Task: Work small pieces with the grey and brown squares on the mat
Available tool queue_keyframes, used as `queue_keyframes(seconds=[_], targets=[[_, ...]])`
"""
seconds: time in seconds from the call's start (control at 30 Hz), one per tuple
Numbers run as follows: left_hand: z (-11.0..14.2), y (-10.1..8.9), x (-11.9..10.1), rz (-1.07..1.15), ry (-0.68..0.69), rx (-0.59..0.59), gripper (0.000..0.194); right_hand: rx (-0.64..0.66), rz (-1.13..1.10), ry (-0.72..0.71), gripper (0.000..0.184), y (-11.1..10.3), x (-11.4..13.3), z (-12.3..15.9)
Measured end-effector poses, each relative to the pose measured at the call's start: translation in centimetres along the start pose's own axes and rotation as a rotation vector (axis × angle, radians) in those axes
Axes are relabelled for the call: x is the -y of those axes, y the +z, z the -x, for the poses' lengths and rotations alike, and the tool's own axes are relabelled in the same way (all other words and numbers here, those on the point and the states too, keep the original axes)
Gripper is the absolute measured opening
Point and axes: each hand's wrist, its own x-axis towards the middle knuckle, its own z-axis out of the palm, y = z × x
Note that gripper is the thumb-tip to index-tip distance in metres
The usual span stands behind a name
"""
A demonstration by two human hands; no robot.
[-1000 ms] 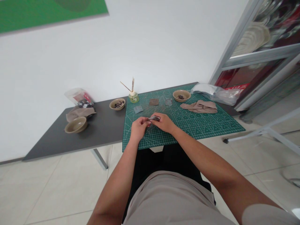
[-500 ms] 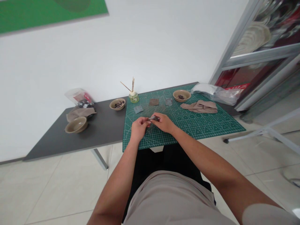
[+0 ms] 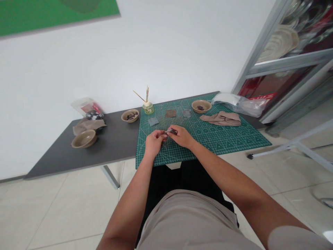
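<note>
Hardly anything has moved: the left hand (image 3: 154,142) and right hand (image 3: 182,136) stay pinched, fingers clenched on a small dark metallic piece (image 3: 171,131) above the green cutting mat (image 3: 221,140), on the grey surface (image 3: 114,139) against a white wall (image 3: 156,52).

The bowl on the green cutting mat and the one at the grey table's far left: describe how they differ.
The mat bowl sits on the cutting mat, the far-left bowl on the grey table. The mat bowl holds dark pieces; the far-left bowl shows none. Both are round and tan.
</note>
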Motion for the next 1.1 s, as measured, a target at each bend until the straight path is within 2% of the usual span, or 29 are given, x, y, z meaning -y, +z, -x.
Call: queue_keyframes(seconds=[1.1], targets=[[0.06,-0.05,-0.15,-0.02,0.001,0.02,0.015,-0.009,0.01,0.002,0.008,0.0,0.01,0.03]])
